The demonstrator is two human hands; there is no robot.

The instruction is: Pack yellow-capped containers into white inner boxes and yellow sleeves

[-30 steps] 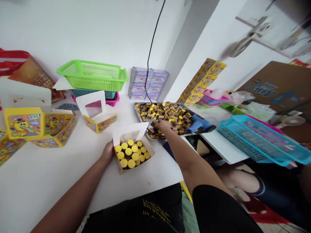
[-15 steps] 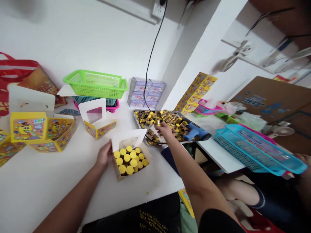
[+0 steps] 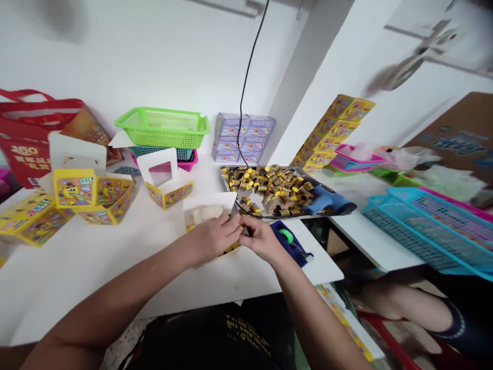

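Over the open carton (image 3: 208, 198), my left hand (image 3: 217, 235) and my right hand (image 3: 262, 239) meet at the fingertips. My right fingers are closed around a small dark canister (image 3: 247, 229), mostly hidden by them. Curled in against it, my left fingers hide whatever they grip. Yellow-lidded canisters show in the carton past my hands, which cover most of them. Just behind, a metal tray (image 3: 252, 197) holds many loose canisters with brown-and-gold labels and yellow lids. A blue tool (image 3: 327, 200), perhaps a heat gun, lies across the tray's right end.
Yellow printed boxes (image 3: 115, 198) stand left, one with a raised window lid (image 3: 159, 169). Stacked baskets (image 3: 162, 126) and purple boxes (image 3: 242, 136) line the wall. A blue tape dispenser (image 3: 292, 244) sits right of my hands. Blue baskets (image 3: 427, 226) and another person's leg (image 3: 412, 308) are farther right.
My right hand has come back from the tray with a canister to the carton. My left hand has left the carton's side and joined it. The view has shifted, uncovering the tape dispenser.
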